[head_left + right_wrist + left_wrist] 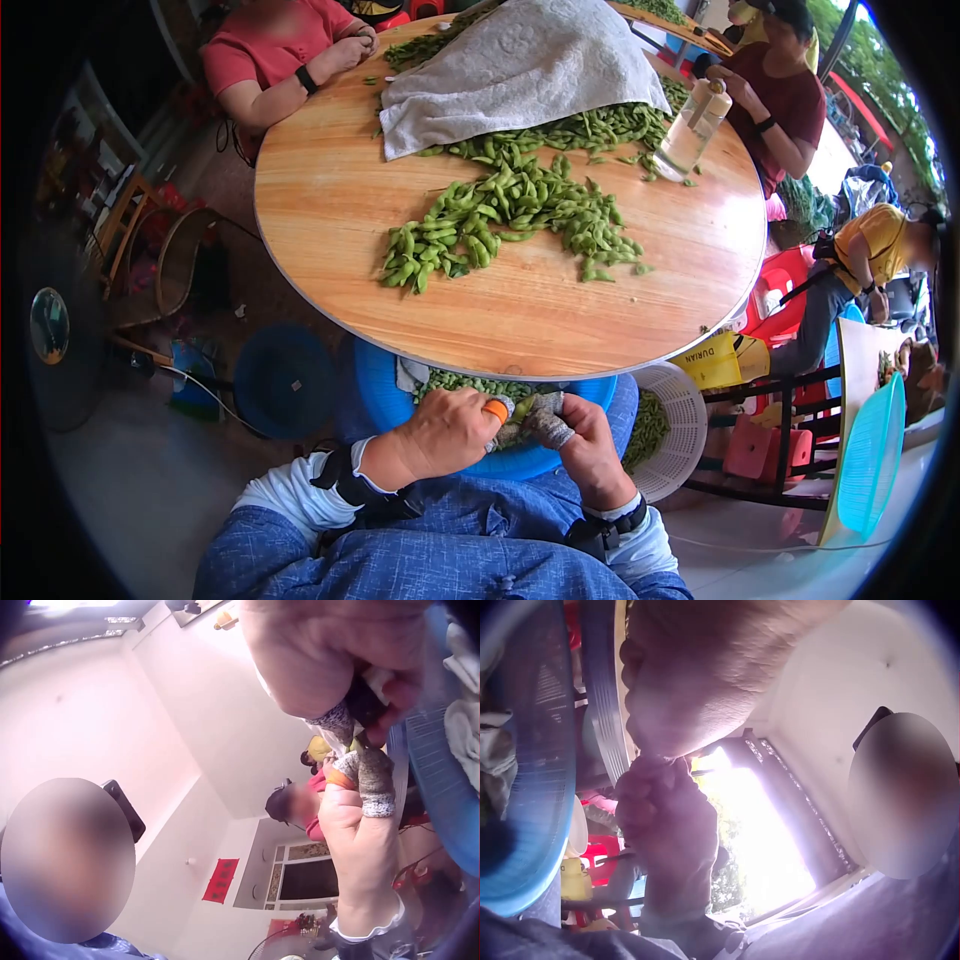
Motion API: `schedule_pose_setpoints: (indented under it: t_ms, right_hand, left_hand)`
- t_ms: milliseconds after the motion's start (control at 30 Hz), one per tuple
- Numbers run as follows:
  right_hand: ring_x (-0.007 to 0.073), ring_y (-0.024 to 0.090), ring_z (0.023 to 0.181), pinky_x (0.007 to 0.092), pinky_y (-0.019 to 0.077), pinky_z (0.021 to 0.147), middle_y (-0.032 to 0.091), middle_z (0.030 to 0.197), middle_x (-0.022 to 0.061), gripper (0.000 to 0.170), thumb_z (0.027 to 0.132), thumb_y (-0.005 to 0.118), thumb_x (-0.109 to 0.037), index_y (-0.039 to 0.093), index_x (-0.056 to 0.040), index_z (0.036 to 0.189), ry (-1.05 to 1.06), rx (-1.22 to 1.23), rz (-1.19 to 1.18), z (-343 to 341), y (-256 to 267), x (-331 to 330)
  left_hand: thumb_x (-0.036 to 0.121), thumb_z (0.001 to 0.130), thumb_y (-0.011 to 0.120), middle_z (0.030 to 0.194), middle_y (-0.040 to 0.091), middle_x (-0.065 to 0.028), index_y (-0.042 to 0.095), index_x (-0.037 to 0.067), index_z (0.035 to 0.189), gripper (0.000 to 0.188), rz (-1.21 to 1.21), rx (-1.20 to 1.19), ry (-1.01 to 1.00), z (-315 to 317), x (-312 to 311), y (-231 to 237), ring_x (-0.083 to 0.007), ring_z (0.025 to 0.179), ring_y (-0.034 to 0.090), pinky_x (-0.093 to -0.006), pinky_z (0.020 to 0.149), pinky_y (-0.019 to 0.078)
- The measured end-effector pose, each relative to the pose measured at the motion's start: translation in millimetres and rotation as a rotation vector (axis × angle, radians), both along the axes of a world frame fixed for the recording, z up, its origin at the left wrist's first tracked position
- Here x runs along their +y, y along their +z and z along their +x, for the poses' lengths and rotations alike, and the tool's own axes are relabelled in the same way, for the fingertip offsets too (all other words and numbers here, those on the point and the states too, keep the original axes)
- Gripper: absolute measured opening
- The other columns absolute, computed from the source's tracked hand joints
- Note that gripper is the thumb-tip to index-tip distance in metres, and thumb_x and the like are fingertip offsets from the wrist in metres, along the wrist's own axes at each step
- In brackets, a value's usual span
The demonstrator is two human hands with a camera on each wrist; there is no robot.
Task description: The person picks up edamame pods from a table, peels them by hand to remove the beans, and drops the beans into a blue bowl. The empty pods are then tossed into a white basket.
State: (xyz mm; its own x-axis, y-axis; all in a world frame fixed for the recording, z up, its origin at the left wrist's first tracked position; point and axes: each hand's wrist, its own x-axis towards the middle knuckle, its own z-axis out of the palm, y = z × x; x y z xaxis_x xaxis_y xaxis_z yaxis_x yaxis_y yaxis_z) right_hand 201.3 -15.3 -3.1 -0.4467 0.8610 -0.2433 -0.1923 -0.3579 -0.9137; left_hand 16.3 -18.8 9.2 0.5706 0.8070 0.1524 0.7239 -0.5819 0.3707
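Over a blue basket (pixel 372 402) on the person's lap, both hands meet at a green soybean pod (pixel 522 408). The left hand (pixel 440 432) pinches it, an orange band around a digit. From the other side the right hand (pixel 592 452) pinches the same pod with fingers in grey knitted covers (pixel 548 424). Shelled green beans (pixel 478 383) lie in the basket below. In the right wrist view, the covered fingertips (pixel 375 776) of the left hand touch those of the right; the pod is mostly hidden between them.
A round wooden table (pixel 330 200) stands in front, bearing heaped soybean pods (pixel 510 205), a grey towel (pixel 520 65) and a bottle (pixel 690 135). A white basket (pixel 685 430) with pods stands at right, a dark blue tub (pixel 285 380) at left. Other people sit around the table.
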Motion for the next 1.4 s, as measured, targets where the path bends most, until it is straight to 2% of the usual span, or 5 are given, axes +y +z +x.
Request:
schedule_pose_setpoints:
  t_ms: [300, 600, 700, 1000, 1400]
  right_hand:
    - [0.0069, 0.053, 0.074, 0.0197, 0.0406, 0.065, 0.059, 0.085, 0.0006, 0.02, 0.077, 0.059, -0.01, 0.056, -0.0006, 0.094, -0.054, 0.101, -0.068, -8, 2, 0]
    - [0.0104, 0.053, 0.086, 0.0253, 0.0421, 0.078, 0.058, 0.095, 0.0036, 0.025, 0.08, 0.057, -0.011, 0.052, 0.0016, 0.102, 0.003, 0.404, 0.053, -9, -35, 0]
    - [0.0103, 0.053, 0.086, 0.0251, 0.0418, 0.078, 0.058, 0.096, 0.0037, 0.025, 0.081, 0.056, -0.011, 0.052, 0.002, 0.101, -0.004, 0.404, 0.097, -10, -42, 1]
    - [0.008, 0.051, 0.079, 0.0222, 0.0421, 0.072, 0.056, 0.089, 0.002, 0.019, 0.081, 0.052, -0.003, 0.052, 0.0041, 0.098, -0.019, 0.005, 0.114, -10, -24, 5]
    - [0.005, 0.046, 0.071, 0.0201, 0.0396, 0.062, 0.055, 0.077, -0.001, 0.01, 0.078, 0.054, -0.002, 0.055, 0.0043, 0.086, -0.039, -0.12, 0.124, -13, -16, 0]
  left_hand:
    - [0.007, 0.064, 0.053, 0.059, 0.05, -0.0112, 0.048, 0.002, 0.063, 0.008, 0.212, -0.133, -0.068, -1, 2, -12, -0.0241, 0.056, 0.054, -0.0336, 0.047, 0.0459]
    - [0.012, 0.077, 0.053, 0.079, 0.058, -0.018, 0.053, -0.002, 0.095, 0.023, -0.359, -0.755, -0.062, 2, 6, -30, -0.0318, 0.074, 0.057, -0.0331, 0.063, 0.0452]
    - [0.016, 0.082, 0.052, 0.086, 0.059, -0.01, 0.052, 0.001, 0.103, 0.026, -0.707, -0.839, 0.008, -5, 5, -34, -0.0168, 0.079, 0.057, -0.0272, 0.068, 0.043]
    - [0.021, 0.073, 0.059, 0.075, 0.058, -0.016, 0.056, 0.0, 0.089, 0.026, -0.31, -0.21, 0.1, -2, 7, -19, -0.0314, 0.068, 0.057, -0.0362, 0.06, 0.0458]
    - [0.007, 0.065, 0.06, 0.072, 0.057, -0.0149, 0.06, 0.0, 0.08, 0.016, -0.26, -0.489, 0.067, -7, 9, -11, -0.032, 0.069, 0.056, -0.0356, 0.061, 0.0451]
